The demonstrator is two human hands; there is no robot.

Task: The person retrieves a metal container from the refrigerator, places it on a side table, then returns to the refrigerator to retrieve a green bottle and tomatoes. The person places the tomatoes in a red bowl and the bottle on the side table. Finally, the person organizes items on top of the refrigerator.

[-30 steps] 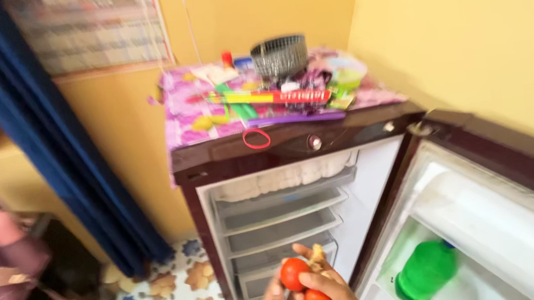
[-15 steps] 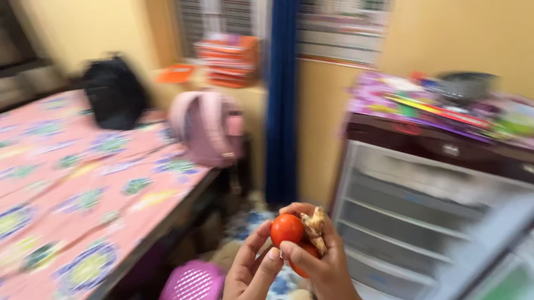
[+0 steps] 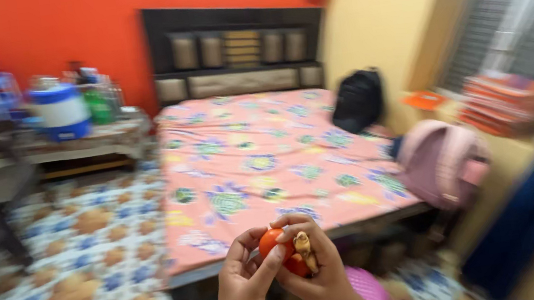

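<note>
Low in the head view, both my hands are cupped together around two red tomatoes [image 3: 271, 242] and a small knobbly piece of ginger [image 3: 304, 247]. My left hand [image 3: 244, 287] presses its thumb and fingers on the upper tomato from the left. My right hand [image 3: 321, 270] wraps the lower tomato and pins the ginger under its fingers. Most of the lower tomato is hidden by the fingers.
Ahead is a bed [image 3: 269, 163] with a pink flowered sheet and dark headboard. A black bag [image 3: 358, 100] and a pink backpack [image 3: 444, 161] sit on its right side. A side table [image 3: 53, 147] with a white-and-blue container stands left. A pink stool [image 3: 366, 288] is under my hands.
My view has swung left, from the open fridge to the bed and orange wall. My hands keep the tomatoes and ginger, held a little higher and closer together.
</note>
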